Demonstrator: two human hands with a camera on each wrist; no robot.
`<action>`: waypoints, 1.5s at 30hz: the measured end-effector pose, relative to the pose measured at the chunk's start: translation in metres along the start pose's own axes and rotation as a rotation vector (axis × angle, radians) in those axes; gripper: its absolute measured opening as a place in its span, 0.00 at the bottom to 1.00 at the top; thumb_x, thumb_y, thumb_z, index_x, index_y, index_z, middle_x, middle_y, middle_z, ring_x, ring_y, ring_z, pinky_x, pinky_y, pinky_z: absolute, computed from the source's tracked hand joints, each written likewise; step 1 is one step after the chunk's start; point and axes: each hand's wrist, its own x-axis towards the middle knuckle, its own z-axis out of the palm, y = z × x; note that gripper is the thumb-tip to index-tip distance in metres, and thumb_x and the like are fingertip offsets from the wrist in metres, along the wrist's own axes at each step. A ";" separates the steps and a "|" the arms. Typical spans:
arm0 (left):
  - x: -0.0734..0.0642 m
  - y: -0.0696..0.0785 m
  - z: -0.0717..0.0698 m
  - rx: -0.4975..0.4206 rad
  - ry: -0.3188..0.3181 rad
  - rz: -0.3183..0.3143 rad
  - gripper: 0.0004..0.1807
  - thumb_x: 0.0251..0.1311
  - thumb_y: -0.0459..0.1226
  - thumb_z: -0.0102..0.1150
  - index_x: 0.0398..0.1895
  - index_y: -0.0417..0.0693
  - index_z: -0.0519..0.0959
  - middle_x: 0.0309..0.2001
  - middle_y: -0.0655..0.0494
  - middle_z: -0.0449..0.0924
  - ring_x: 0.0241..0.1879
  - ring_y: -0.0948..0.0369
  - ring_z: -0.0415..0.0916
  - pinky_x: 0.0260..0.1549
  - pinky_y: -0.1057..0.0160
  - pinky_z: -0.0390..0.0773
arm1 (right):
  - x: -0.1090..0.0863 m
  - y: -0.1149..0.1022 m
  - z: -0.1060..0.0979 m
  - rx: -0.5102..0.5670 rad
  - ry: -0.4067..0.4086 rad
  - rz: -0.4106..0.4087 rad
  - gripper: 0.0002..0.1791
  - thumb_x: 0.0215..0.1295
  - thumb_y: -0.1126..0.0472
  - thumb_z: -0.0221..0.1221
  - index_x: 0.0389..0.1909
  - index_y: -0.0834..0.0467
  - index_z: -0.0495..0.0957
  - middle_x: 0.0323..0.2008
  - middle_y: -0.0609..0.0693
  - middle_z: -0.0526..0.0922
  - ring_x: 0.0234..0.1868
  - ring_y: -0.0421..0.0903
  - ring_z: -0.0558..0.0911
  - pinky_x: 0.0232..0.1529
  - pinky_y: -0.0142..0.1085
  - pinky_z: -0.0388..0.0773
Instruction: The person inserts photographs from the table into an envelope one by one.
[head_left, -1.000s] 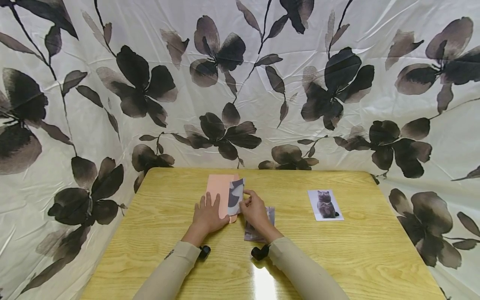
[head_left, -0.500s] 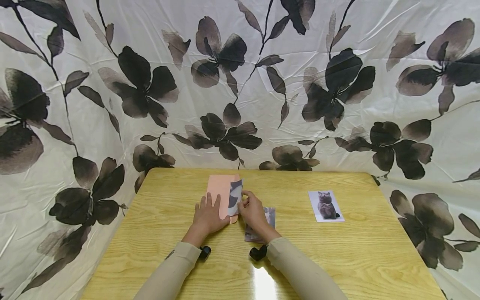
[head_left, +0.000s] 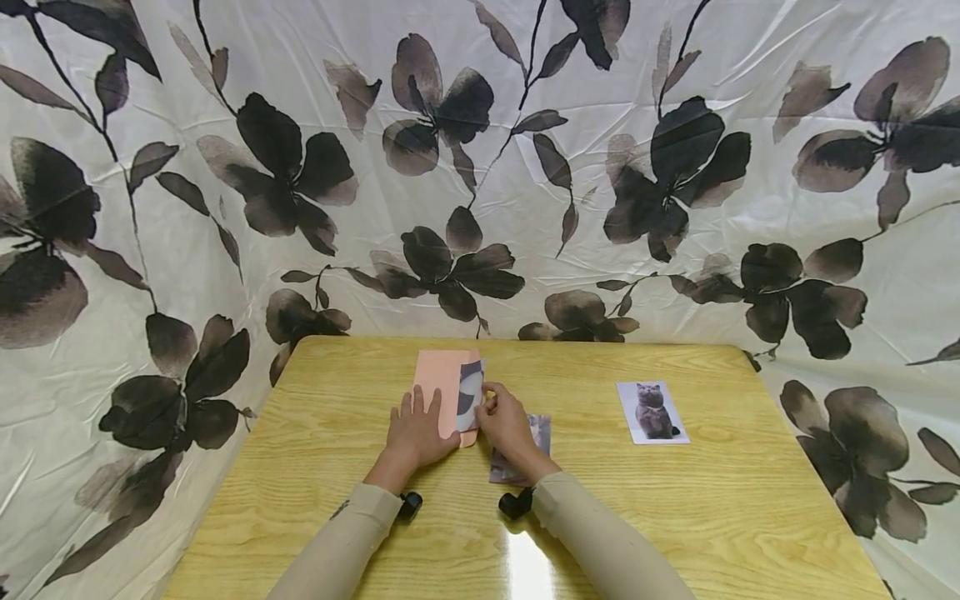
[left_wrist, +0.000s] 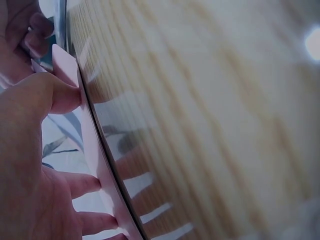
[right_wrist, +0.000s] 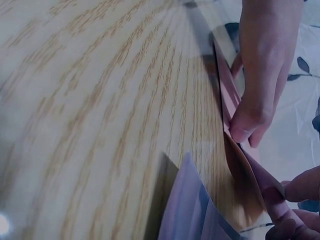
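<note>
A pink envelope (head_left: 435, 368) lies on the wooden table, its flap side facing right. My left hand (head_left: 420, 432) rests on it with fingers spread, the thumb by its lower right edge. A grey and white printed picture (head_left: 470, 395) sits partly inside the envelope's right side; the rest of it sticks out. With thumb and fingers my right hand (head_left: 507, 423) pinches the picture's right edge. In the right wrist view the picture (right_wrist: 274, 201) bends slightly between those fingers and the opening. Beneath the right wrist lie greyish-purple prints (head_left: 541, 432), partly hidden by the arm.
A picture of a grey cat (head_left: 653, 411) lies by itself on the right of the table (head_left: 720, 508). Floral cloth (head_left: 555, 167) hangs behind the table and along both sides. A bright light reflection shows near the front.
My right hand has shifted slightly left, and a little less of the picture shows outside the envelope. The left hand stays in place on the envelope.
</note>
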 end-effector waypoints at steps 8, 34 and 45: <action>-0.001 0.000 0.001 0.003 0.009 0.006 0.51 0.68 0.60 0.61 0.86 0.41 0.58 0.83 0.26 0.50 0.82 0.31 0.50 0.74 0.28 0.57 | 0.002 -0.001 0.002 -0.004 0.006 -0.004 0.26 0.74 0.64 0.64 0.71 0.62 0.77 0.33 0.46 0.83 0.29 0.39 0.78 0.30 0.34 0.75; 0.000 0.001 0.000 0.014 0.009 0.010 0.53 0.68 0.62 0.61 0.85 0.40 0.59 0.82 0.26 0.51 0.81 0.31 0.52 0.73 0.27 0.59 | 0.003 -0.005 0.012 -0.009 -0.044 -0.026 0.28 0.75 0.64 0.64 0.73 0.64 0.73 0.30 0.45 0.83 0.21 0.38 0.74 0.23 0.32 0.69; 0.000 0.001 0.000 0.022 0.008 0.011 0.51 0.70 0.61 0.60 0.86 0.41 0.58 0.82 0.25 0.51 0.81 0.31 0.51 0.73 0.27 0.59 | 0.006 -0.004 0.020 -0.054 -0.020 -0.026 0.27 0.73 0.63 0.66 0.71 0.63 0.76 0.28 0.45 0.84 0.23 0.38 0.74 0.27 0.33 0.71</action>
